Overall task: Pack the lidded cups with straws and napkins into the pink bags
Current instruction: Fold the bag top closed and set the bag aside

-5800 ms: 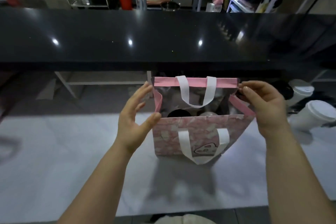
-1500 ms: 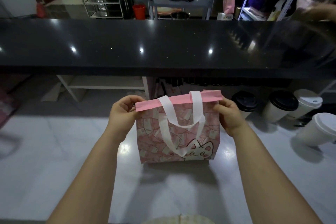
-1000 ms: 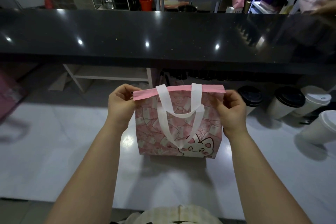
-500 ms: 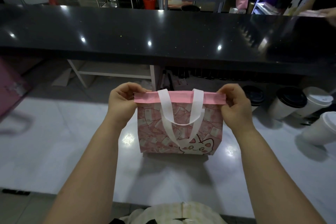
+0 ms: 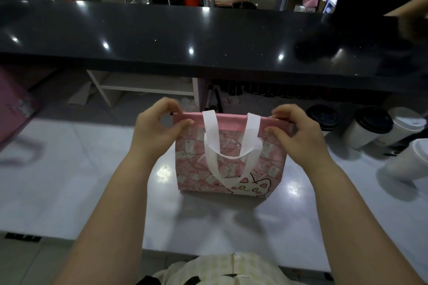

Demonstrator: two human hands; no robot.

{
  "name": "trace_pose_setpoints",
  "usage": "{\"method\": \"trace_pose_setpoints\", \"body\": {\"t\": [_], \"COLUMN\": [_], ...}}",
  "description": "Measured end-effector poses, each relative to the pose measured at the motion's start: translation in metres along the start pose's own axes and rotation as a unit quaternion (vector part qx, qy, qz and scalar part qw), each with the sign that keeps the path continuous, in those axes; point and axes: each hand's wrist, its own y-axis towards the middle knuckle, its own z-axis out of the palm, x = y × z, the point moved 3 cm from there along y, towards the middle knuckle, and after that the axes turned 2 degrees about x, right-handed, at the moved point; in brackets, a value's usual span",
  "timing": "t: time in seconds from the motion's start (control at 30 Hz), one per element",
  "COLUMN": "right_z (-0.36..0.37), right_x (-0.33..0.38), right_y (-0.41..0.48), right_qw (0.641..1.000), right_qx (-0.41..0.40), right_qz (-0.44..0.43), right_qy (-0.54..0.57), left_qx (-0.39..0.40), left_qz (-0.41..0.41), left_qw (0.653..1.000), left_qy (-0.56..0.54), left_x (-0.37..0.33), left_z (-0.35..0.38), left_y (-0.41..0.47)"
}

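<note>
With the left hand (image 5: 159,127), pinches the left end of the pink top band (image 5: 231,121) of the pink bag (image 5: 229,164), thumb in front, fingers curled tight over the back. With the right hand (image 5: 294,132), nips the right end the same way, fingers bent close, nothing else held. Presses the mouth flat and closed along that band, hiding whatever is inside. Stands upright at the middle of the frame on the white counter (image 5: 92,169), white handles (image 5: 210,143) draped down the front above a cartoon cat print. At mid-right, apart from the bag, four lidded cups on the same counter: two black-lidded cups (image 5: 322,118) nearer, two white-lidded cups (image 5: 405,122) toward the right edge. Across the upper half, a glossy black counter (image 5: 162,37); at the left edge, blurred, part of another pink bag (image 5: 14,109).
</note>
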Motion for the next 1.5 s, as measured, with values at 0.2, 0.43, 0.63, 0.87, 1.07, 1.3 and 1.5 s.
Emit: {"method": "trace_pose_setpoints", "body": {"t": [0.2, 0.43, 0.63, 0.87, 1.07, 1.3, 1.5], "right_z": [0.003, 0.006, -0.002, 0.047, 0.059, 0.024, 0.031], "right_x": [0.002, 0.014, 0.019, 0.063, 0.063, 0.032, 0.032], "right_y": [0.009, 0.009, 0.011, 0.029, 0.022, 0.019, 0.019], "right_qw": [0.992, 0.987, 0.995, 0.958, 0.960, 0.982, 0.978], "right_qx": [0.029, -0.039, 0.022, 0.073, 0.000, -0.014, -0.036], "right_qz": [0.027, -0.045, 0.015, -0.052, -0.089, -0.061, -0.071], "right_qy": [-0.121, -0.146, -0.092, -0.272, -0.265, -0.178, -0.195], "left_qx": [-0.015, -0.049, -0.003, 0.064, 0.023, 0.003, -0.005], "left_qz": [0.074, 0.076, 0.034, 0.099, 0.099, 0.122, 0.100], "left_qw": [0.990, 0.983, 0.999, 0.959, 0.959, 0.969, 0.970], "left_qy": [0.119, 0.159, 0.023, 0.258, 0.266, 0.215, 0.222], "left_x": [0.000, -0.004, -0.019, -0.064, -0.058, -0.041, -0.037], "left_z": [0.009, 0.008, 0.001, 0.057, 0.070, 0.039, 0.041], "left_y": [0.003, 0.003, -0.002, 0.017, 0.014, 0.007, 0.006]}}
